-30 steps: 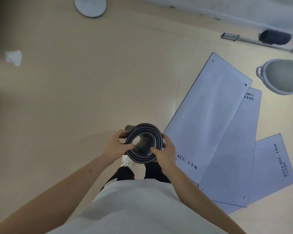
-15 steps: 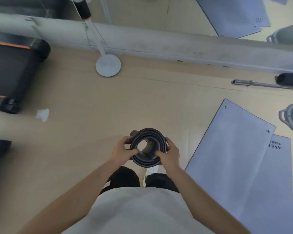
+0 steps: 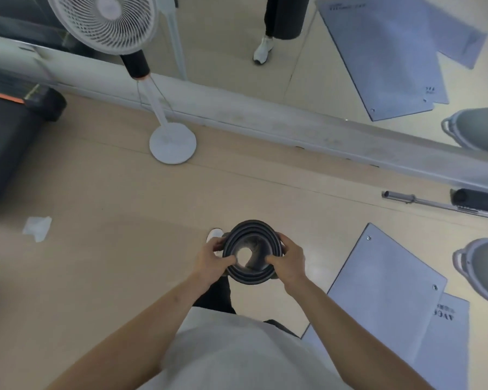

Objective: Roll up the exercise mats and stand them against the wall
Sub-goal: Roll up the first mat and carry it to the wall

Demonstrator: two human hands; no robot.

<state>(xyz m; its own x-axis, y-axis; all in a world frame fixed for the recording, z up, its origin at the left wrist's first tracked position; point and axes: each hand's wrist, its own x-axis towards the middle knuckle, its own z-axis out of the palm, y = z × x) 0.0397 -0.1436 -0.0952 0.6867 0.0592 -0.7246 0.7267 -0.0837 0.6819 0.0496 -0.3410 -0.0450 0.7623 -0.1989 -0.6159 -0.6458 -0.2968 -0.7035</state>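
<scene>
A dark rolled mat (image 3: 252, 277) stands upright in front of my body, and I look down its open end. My left hand (image 3: 212, 257) grips its left rim, thumb inside the roll. My right hand (image 3: 289, 260) grips the right rim the same way. Flat grey mats (image 3: 389, 288) lie overlapped on the floor to my right, the top one with small eyelets at its corners. Ahead runs the wall with a mirror above a pale ledge (image 3: 265, 116).
A white pedestal fan (image 3: 172, 142) stands by the wall ahead left. A black treadmill (image 3: 9, 136) sits at far left, with a crumpled tissue (image 3: 37, 228) near it. A barbell (image 3: 440, 202) and a grey basin (image 3: 482, 268) lie to the right.
The view has tilted up and moved toward the wall: the fan, mirror and ledge have come into view, and the flat mats have slid to the lower right. Both hands keep hold of the roll.
</scene>
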